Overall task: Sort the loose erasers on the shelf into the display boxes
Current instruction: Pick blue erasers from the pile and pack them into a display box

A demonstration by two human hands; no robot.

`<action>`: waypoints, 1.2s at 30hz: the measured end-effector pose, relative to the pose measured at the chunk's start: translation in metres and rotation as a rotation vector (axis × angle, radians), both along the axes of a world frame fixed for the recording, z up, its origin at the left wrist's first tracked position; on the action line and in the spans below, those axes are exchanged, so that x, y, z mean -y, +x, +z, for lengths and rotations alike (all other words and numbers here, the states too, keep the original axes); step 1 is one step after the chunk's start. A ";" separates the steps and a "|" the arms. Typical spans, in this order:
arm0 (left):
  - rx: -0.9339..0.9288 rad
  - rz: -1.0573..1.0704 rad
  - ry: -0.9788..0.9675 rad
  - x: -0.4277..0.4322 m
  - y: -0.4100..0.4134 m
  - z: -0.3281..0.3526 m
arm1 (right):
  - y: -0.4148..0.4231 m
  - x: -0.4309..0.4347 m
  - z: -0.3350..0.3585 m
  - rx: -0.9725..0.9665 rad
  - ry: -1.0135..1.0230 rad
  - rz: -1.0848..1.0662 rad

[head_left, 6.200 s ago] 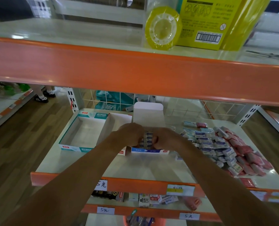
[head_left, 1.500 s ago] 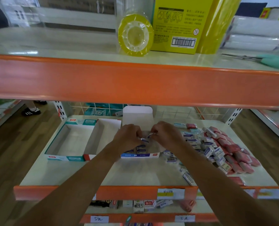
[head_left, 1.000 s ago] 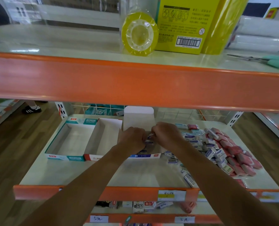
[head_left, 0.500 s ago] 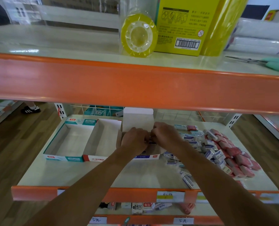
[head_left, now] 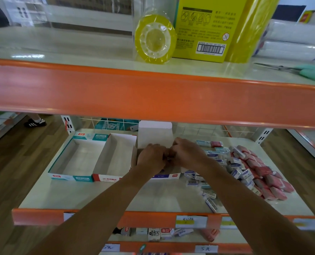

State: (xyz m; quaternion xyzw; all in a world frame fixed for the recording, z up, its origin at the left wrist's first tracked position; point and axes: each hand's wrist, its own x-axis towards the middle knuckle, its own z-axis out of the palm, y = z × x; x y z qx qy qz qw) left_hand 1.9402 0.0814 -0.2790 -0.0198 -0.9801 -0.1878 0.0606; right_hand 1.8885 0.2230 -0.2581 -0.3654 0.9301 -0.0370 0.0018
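My left hand (head_left: 151,157) and my right hand (head_left: 188,153) are pressed together inside the blue display box (head_left: 168,176), whose white flap (head_left: 154,135) stands upright behind them. Both have their fingers curled around a small clutch of erasers (head_left: 168,159), almost hidden between the knuckles. Left of it stand a red display box (head_left: 107,178) and a teal display box (head_left: 70,178), both showing bare white floors. Loose blue-and-white erasers (head_left: 235,168) and pink erasers (head_left: 269,181) lie heaped on the shelf (head_left: 97,197) to the right of my right forearm.
The orange edge of the upper shelf (head_left: 153,92) hangs low over the work area. On it stand a yellow tape roll (head_left: 155,39), a yellow carton (head_left: 202,28) and green-handled scissors (head_left: 307,71). A lower shelf holds more erasers (head_left: 154,234). A person's shoe (head_left: 35,123) shows at left.
Both hands have slid from the front of the blue box towards its back flap and closed tighter together. The erasers seen between the fingers earlier are now mostly covered.
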 end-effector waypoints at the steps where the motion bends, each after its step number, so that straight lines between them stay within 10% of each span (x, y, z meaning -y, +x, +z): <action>1: 0.021 -0.017 0.013 0.001 0.000 0.000 | 0.000 0.001 -0.001 -0.006 0.003 0.003; 36: 0.042 0.036 -0.059 0.012 0.009 0.002 | 0.007 0.002 -0.007 -0.089 -0.010 -0.008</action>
